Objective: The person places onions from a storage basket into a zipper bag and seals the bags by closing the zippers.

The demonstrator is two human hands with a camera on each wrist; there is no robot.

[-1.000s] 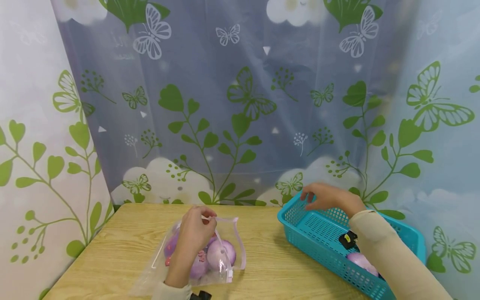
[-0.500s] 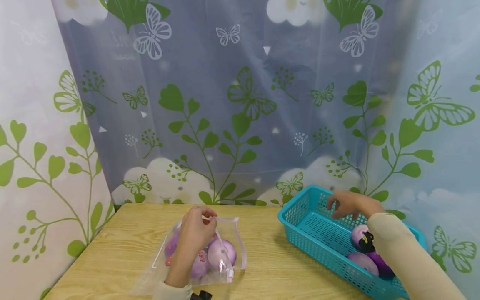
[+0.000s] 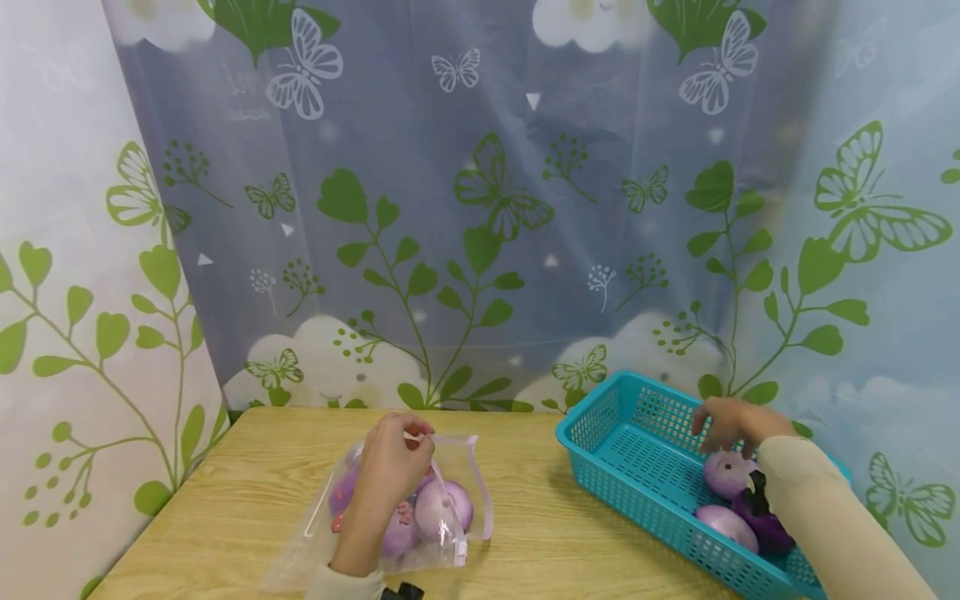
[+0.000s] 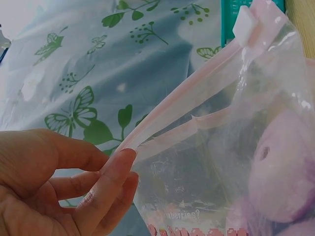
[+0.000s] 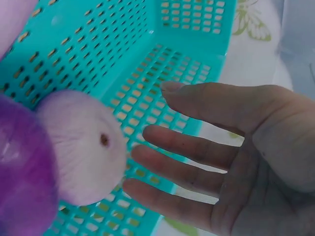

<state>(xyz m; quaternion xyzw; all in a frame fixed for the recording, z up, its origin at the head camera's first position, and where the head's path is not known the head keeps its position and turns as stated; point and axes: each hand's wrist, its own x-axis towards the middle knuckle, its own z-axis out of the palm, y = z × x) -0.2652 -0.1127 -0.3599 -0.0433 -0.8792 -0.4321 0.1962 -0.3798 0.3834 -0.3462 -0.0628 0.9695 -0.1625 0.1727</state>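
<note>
My left hand (image 3: 393,458) pinches the pink zip edge of a clear zip bag (image 4: 197,157) between thumb and fingers. The bag lies on the table with its mouth partly apart. Inside are several light purple balls (image 3: 438,510), some hidden behind my hand and forearm. Over the teal basket (image 3: 622,492), my right hand (image 3: 731,421) hovers with fingers spread and slightly bent, holding nothing. Just beside its fingertips sits a pale purple ball (image 5: 91,147) with a small brown hole. Another pale ball (image 3: 726,527) and a dark purple ball (image 3: 765,529) lie nearer me in the basket.
A wooden table (image 3: 525,500) carries the bag on the left and the basket on the right. A patterned curtain (image 3: 480,292) with leaves and butterflies hangs along the back and sides. A white slider (image 4: 244,27) sits on the bag's zip.
My right hand has moved rightward from the basket's far left end to above the balls, uncovering the basket's left part. My left hand and the bag have stayed still.
</note>
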